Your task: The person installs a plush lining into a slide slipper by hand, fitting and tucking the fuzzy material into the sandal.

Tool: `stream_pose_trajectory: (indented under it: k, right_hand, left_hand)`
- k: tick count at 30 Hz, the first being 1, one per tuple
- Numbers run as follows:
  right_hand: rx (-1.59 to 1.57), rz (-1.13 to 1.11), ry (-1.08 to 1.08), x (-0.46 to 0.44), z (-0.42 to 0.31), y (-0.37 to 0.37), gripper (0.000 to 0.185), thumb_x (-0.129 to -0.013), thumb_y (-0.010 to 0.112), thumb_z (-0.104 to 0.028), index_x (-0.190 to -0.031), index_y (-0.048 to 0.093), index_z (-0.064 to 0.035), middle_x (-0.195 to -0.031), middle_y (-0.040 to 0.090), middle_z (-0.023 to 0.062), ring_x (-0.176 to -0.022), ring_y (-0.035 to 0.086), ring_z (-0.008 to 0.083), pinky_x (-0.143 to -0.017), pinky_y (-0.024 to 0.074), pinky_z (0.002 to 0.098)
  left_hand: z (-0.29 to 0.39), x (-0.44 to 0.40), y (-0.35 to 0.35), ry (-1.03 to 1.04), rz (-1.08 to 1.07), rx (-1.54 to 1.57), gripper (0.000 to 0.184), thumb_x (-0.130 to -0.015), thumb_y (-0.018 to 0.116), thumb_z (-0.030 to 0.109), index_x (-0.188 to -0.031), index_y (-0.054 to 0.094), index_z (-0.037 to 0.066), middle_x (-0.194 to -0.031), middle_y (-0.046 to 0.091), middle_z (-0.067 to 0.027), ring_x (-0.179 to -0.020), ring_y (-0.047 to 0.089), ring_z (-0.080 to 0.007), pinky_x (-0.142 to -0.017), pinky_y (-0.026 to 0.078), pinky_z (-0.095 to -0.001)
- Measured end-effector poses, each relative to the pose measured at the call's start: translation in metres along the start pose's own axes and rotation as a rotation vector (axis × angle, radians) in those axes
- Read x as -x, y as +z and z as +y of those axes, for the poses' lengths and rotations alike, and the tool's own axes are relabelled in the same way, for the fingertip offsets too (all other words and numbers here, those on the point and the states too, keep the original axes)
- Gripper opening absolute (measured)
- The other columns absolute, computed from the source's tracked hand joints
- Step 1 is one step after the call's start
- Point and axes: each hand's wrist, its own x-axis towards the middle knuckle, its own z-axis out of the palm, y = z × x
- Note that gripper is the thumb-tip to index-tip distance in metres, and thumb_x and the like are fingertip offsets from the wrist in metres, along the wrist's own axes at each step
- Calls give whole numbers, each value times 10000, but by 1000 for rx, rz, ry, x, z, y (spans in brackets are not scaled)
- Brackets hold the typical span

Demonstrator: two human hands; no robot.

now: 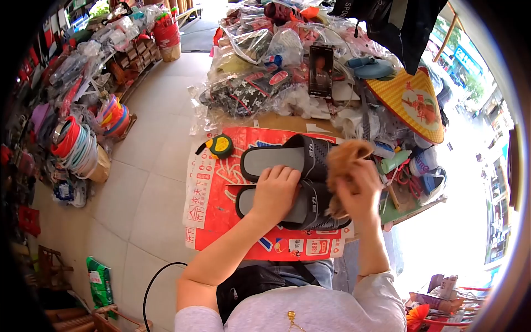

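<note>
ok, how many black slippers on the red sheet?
2. Far slipper: toe end partly behind the brown cloth. Near slipper: wearer's side, partly under the left hand. No more visible there.

there are two black slide sandals with grey insoles (271,161). at the sandals are two bare hands: one left hand (276,191) and one right hand (362,191). one brown fluffy cloth (344,159) is at their toe end, one rounded yellow-and-black tape measure (221,146) near their heel end. beyond them are one black rectangular phone (321,72) and one yellow conical hat (406,102).
</note>
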Motion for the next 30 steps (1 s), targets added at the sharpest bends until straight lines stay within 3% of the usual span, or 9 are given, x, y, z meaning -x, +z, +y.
stream_pose_trajectory:
  k: [2,6,11,14,16,17,20,24,30]
  right_hand:
    - [-20,-220,-109,7,2,23,198,-737,726,-28,-927,670,-23,-1045,656,131,-930,622,344,-818,504,437]
    - [-19,-167,-4,19,27,18,179,-732,713,-42,-903,666,-17,-1050,653,124,-945,624,352,-830,504,443]
    - [157,-251,205,30,63,-10,110,-745,653,-17,-852,640,3,-964,632,137,-917,605,353,-792,502,416]
    - [199,-103,258,8,50,-17,95,-728,657,-7,-814,618,8,-887,596,143,-876,587,355,-754,487,438]
    - [17,120,96,-3,38,-1,103,-714,676,-10,-782,600,6,-893,590,152,-852,578,362,-743,479,450]
    - [15,41,149,4,40,12,113,-702,693,-16,-779,611,-2,-960,613,160,-885,587,366,-774,483,451]
    - [-63,-92,-90,2,33,48,178,-722,685,-23,-896,648,-14,-1067,641,151,-952,601,355,-825,485,460]
    - [35,-224,149,13,72,25,142,-766,640,-35,-906,633,-15,-1022,637,159,-942,599,379,-806,500,445]
    - [241,-55,62,-7,67,1,118,-764,654,-43,-874,624,-12,-937,612,161,-888,592,376,-762,488,458]
  left_hand:
    - [2,0,1,19,-31,0,302,-764,708,104,-1049,616,73,-1046,653,-83,-1046,608,-266,-905,459,-392]
    - [-5,3,3,45,40,45,281,-778,704,114,-1043,620,76,-1023,649,-77,-1016,611,-265,-886,465,-387]
    - [-18,-6,-8,107,-143,85,272,-788,714,137,-1043,636,83,-1040,657,-61,-1012,615,-261,-851,477,-386]
    - [-17,-5,-8,117,-130,82,290,-791,719,145,-1060,637,77,-1084,659,-72,-1051,615,-267,-865,480,-390]
    - [-16,-4,-8,130,-93,90,297,-791,719,146,-1068,638,75,-1104,658,-78,-1073,613,-270,-882,481,-390]
    - [-16,-4,-9,138,-47,97,304,-792,720,146,-1076,639,74,-1124,656,-83,-1094,611,-273,-899,482,-389]
    - [-17,-2,-7,158,-49,58,329,-787,720,138,-1098,634,74,-1162,652,-91,-1135,604,-277,-931,479,-392]
    - [-18,0,-7,155,-33,85,345,-781,719,130,-1109,627,78,-1165,653,-88,-1141,604,-275,-937,478,-396]
    - [-18,-1,-6,147,-40,87,351,-779,718,129,-1114,624,82,-1168,654,-85,-1136,607,-270,-934,477,-399]
